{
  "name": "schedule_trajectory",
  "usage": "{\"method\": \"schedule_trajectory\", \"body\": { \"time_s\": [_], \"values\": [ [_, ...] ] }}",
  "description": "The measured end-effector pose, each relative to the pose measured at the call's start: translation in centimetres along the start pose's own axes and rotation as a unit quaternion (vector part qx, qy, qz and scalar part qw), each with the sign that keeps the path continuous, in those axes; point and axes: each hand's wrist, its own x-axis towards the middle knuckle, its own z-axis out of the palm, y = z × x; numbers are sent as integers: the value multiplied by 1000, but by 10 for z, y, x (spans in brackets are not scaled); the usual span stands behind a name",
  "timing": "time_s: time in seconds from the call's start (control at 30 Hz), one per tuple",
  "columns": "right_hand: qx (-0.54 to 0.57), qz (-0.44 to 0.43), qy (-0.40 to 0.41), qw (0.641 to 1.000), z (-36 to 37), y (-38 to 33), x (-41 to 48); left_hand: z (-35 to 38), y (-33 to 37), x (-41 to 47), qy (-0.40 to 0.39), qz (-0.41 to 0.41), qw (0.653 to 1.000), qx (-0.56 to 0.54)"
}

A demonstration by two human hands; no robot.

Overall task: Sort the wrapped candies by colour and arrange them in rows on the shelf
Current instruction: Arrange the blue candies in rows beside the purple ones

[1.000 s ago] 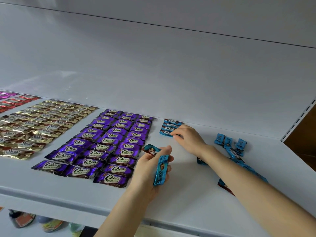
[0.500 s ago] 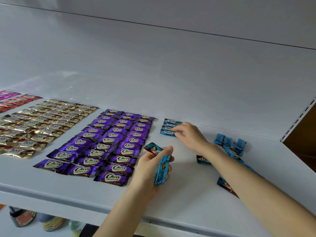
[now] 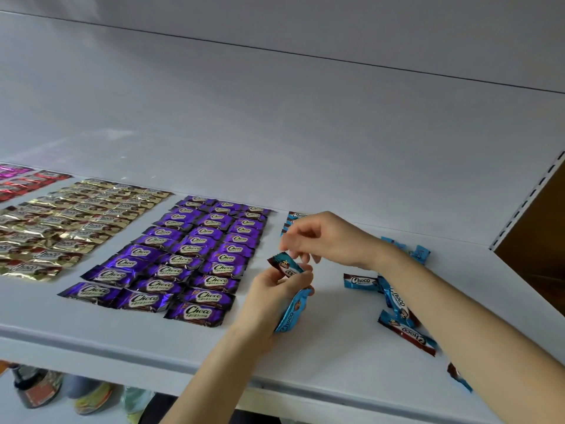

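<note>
My left hand (image 3: 275, 298) grips two blue candies (image 3: 289, 315). My right hand (image 3: 330, 240), at 1 o'clock from it, curls over them; I can't tell if it pinches one.

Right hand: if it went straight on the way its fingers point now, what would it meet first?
Most likely the upper blue candy pinched in the left hand: the right hand has its fingertips aimed down-left at it, very close. Whether they already touch, I cannot tell.

Purple rows (image 3: 195, 258) left, scattered blue candies (image 3: 396, 298) right, open shelf (image 3: 336, 347) between
</note>
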Motion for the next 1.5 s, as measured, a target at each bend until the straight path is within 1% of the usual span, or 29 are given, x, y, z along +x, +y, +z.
{"method": "schedule_trajectory", "body": {
  "time_s": [0.07,0.13,0.17,0.23,0.27,0.33,0.4,0.43,0.47,0.5,0.57,0.6,0.63,0.7,0.8,0.9,1.0,1.13,1.17,1.23,1.3,1.33,1.4,1.5],
  "values": [
    [15,4,-3,1000,-4,-1,-6,0,0,0,-1,-3,1000,8],
    [0,-4,-19,1000,-5,2,-10,0,0,0,-3,-3,1000,12],
    [-7,-5,-12,1000,-4,5,-11,0,0,-1,-5,-3,1000,14],
    [13,1,45,999,-5,12,-9,0,0,-1,-3,-3,1000,15],
    [50,14,89,995,-7,16,-7,0,0,-1,2,-5,1000,10],
    [147,66,162,974,-9,25,-3,-2,1,0,16,-15,1000,-14],
    [217,128,196,947,-8,34,-1,-4,3,0,18,-43,996,-74],
    [228,156,201,940,-6,41,-1,-4,4,-2,7,-63,991,-118],
    [216,177,199,939,-4,48,-2,-5,4,-3,-7,-83,983,-163],
    [168,194,190,948,-3,55,-4,-5,4,-6,-19,-100,974,-203],
    [-20,189,163,968,-3,70,-10,-6,3,-14,-36,-130,954,-267],
    [-104,169,162,967,-5,75,-13,-6,3,-17,-44,-143,944,-294],
    [-161,141,168,962,-7,78,-17,-6,3,-21,-51,-154,934,-317],
    [-203,77,163,962,-8,79,-20,-6,3,-26,-59,-168,920,-348],
    [-231,31,96,968,-5,79,-17,-4,4,-29,-43,-172,907,-381],
    [-247,45,57,966,0,83,-12,-6,5,-28,-16,-176,892,-415],
    [-265,58,72,960,2,84,-7,-9,6,-27,-5,-180,878,-443],
    [-278,57,82,955,5,85,-3,-6,6,-28,-7,-177,878,-445],
    [-277,56,90,955,4,86,-2,-6,6,-28,-7,-175,878,-446],
    [-238,62,117,962,2,84,1,-6,6,-29,0,-172,877,-449],
    [-193,72,129,970,-1,83,4,-5,5,-30,13,-165,879,-448],
    [-185,79,123,972,-2,83,5,-5,5,-30,18,-161,881,-445],
    [-187,95,109,972,-1,85,8,-3,5,-33,27,-155,888,-431],
    [-209,81,138,965,2,89,7,-3,6,-36,29,-144,897,-417]
  ]
}}
